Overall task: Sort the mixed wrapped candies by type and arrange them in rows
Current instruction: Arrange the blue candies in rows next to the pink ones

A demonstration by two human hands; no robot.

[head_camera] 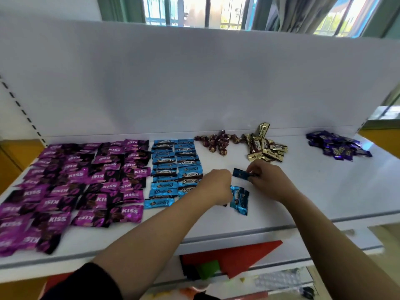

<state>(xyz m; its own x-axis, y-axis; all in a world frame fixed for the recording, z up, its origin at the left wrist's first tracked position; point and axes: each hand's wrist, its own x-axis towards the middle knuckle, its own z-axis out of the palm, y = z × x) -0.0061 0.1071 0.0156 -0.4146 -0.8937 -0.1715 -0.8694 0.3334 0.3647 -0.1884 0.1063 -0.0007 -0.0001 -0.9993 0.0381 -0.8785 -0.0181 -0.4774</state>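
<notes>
Currently: right hand (268, 180) pinches one dark-blue foil-wrapped candy (241, 173); left hand (216, 187) grips light-blue wrapped candies (239, 199), mid white shelf (324, 191).

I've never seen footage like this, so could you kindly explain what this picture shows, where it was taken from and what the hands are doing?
There is no machine here: a person sorts candies with bare hands. The single picture comes from a camera worn on the head, looking forward and down. On the white shelf lie purple candies in rows at the left, then light-blue rows, a brown cluster, a gold pile and a dark-blue pile at the far right. The right hand pinches one blue candy. The left hand seems to grip a small blue bunch.
</notes>
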